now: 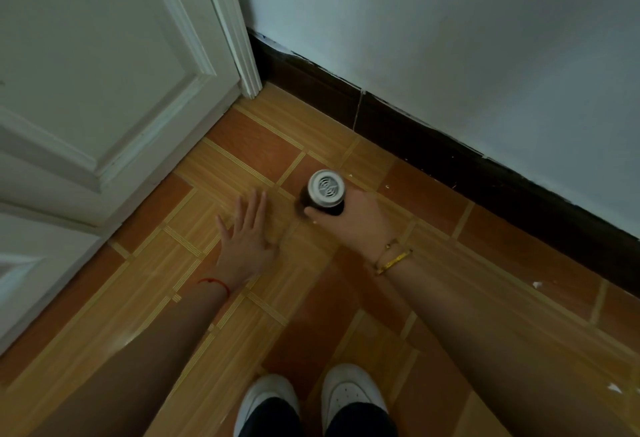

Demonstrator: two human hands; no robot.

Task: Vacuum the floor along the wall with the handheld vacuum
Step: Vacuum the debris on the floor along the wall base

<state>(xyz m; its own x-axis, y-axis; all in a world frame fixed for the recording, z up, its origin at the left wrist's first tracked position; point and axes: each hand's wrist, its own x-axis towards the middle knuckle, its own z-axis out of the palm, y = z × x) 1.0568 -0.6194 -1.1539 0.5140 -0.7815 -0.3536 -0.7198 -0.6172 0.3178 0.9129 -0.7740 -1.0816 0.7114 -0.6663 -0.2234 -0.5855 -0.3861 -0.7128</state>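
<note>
— Hands first: where are they?

— My right hand [349, 218] is wrapped round the dark cylindrical handheld vacuum [323, 194], whose round silver end cap faces up at me. My left hand [247, 232] is empty, fingers spread flat, hovering just beside the vacuum; I cannot tell whether it touches the floor.

— And the vacuum itself?

— It stands upright over the orange-and-tan patterned tile floor [263, 152], near the dark brown baseboard [433, 145] at the foot of the pale painted wall [450, 38]. Its lower end is hidden beneath the cap.

— What else is in frame?

— A white panelled door [97, 72] meets the wall at the corner on the left. Small white flecks [536, 284] lie on the tiles by the baseboard. My white shoes [308, 398] show at the bottom edge, gold bracelets [394, 258] on my right wrist, a red string [214, 283] on my left.
</note>
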